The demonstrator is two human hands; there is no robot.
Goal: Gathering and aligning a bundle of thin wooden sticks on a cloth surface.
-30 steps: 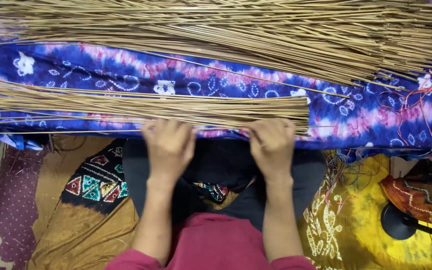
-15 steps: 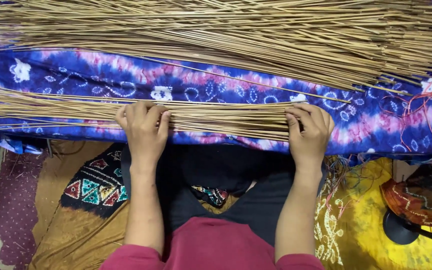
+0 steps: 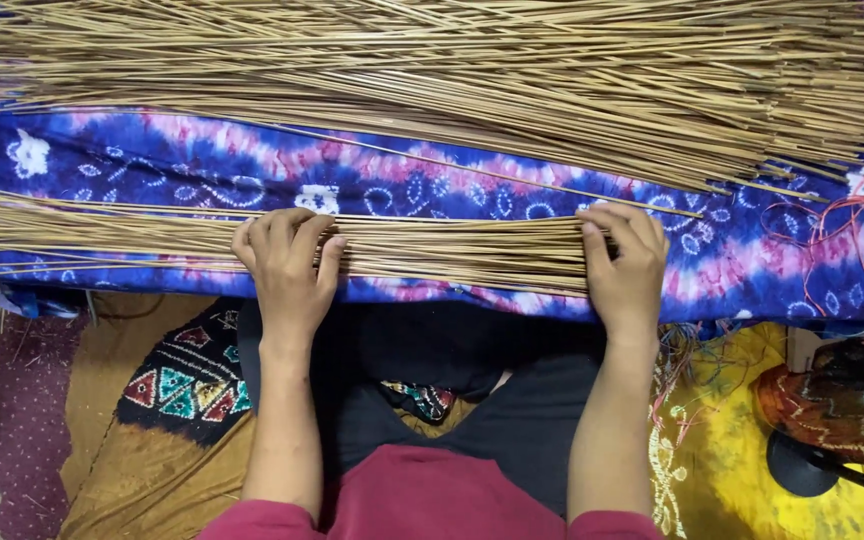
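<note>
Tan thin sticks in a near bundle [image 3: 432, 245] lie left to right across the blue patterned cloth [image 3: 452, 180].
Left hand [image 3: 287, 270] lies on the middle of it, fingers close together and bent over the sticks; right hand [image 3: 627, 265] cups its cut end, fingers curled, not closed around. A bigger stick pile [image 3: 452, 80] lies behind, well apart.

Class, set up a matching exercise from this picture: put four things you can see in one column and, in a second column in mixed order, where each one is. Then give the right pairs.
1. left hand
2. right hand
3. large heap of sticks
4. loose coloured threads

a. far side of the cloth
b. cloth's right edge
c. at the near bundle's cut ends
d. pressing on the near bundle's middle

Pairs: 1-d, 2-c, 3-a, 4-b
</note>
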